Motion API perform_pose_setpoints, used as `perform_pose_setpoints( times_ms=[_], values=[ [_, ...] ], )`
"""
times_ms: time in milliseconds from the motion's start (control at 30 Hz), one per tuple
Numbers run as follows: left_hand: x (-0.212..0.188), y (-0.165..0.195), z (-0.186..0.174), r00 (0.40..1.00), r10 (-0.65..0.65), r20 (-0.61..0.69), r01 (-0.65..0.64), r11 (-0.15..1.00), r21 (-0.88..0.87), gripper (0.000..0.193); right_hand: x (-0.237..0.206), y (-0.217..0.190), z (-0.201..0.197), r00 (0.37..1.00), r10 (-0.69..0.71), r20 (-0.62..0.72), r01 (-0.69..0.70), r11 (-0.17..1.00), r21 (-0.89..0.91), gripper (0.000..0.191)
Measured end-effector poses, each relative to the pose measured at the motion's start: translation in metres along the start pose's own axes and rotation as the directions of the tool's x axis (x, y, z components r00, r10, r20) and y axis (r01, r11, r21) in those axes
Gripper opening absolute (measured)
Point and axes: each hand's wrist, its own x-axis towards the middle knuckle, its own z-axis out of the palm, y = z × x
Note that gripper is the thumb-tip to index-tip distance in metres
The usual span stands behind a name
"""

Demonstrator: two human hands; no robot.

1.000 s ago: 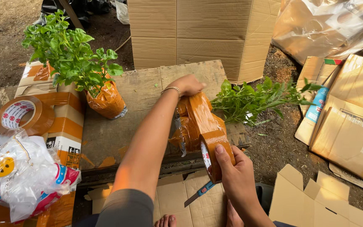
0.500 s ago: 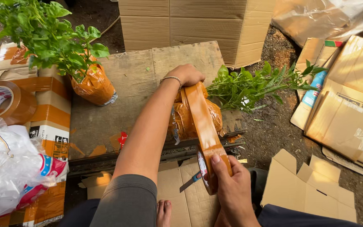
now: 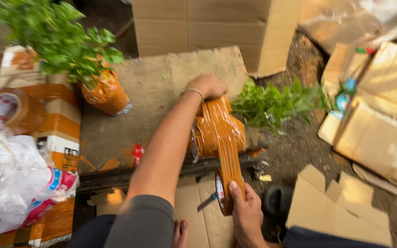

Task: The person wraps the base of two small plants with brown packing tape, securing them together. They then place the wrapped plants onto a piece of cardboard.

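- Right hand (image 3: 246,216), cut off at the frame's bottom, clenches a tape roll (image 3: 222,198); its core is hidden.
- Glossy brown tape strip (image 3: 228,151) runs from the roll up over the wrapped bundle (image 3: 219,131).
- Left hand (image 3: 209,86) grasps the bundle's far end; its fingers are hidden.
- Leafy stems (image 3: 276,103) stick out to the right.

Left hand (image 3: 210,86) extended forward, fingers curled down; right hand (image 3: 246,213) near body, gripping.

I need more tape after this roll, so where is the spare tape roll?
The spare tape roll lies at the far left of the head view, on a taped carton, left of the wrapped potted plant.
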Motion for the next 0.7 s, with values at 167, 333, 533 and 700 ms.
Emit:
perform_pose_setpoints(
  times_ms=[167, 333, 533, 700],
  values=[
    [-0.019, -0.001, -0.004, 0.974, 0.041, -0.222, -0.041, 0.999, 0.003, 0.046, 0.014, 0.01, -0.005, 0.998, -0.022, 0.054, 0.023, 0.999, -0.022, 0.031],
    [-0.074, 0.017, 0.009, 0.807, 0.338, -0.484, -0.324, 0.939, 0.115, 0.044, 0.015, 0.0, -0.004, 0.997, 0.026, 0.074, -0.023, 0.999, -0.04, 0.029],
    [-0.147, 0.038, 0.061, 0.834, 0.377, -0.403, -0.238, 0.904, 0.355, 0.111, 0.013, 0.007, -0.001, 0.994, -0.006, 0.109, 0.011, 0.999, -0.048, 0.028],
    [-0.151, 0.039, 0.07, 0.882, 0.321, -0.343, -0.192, 0.913, 0.361, 0.12, 0.016, 0.014, -0.006, 0.994, -0.042, 0.106, 0.049, 0.996, -0.07, 0.028]
  ],
)
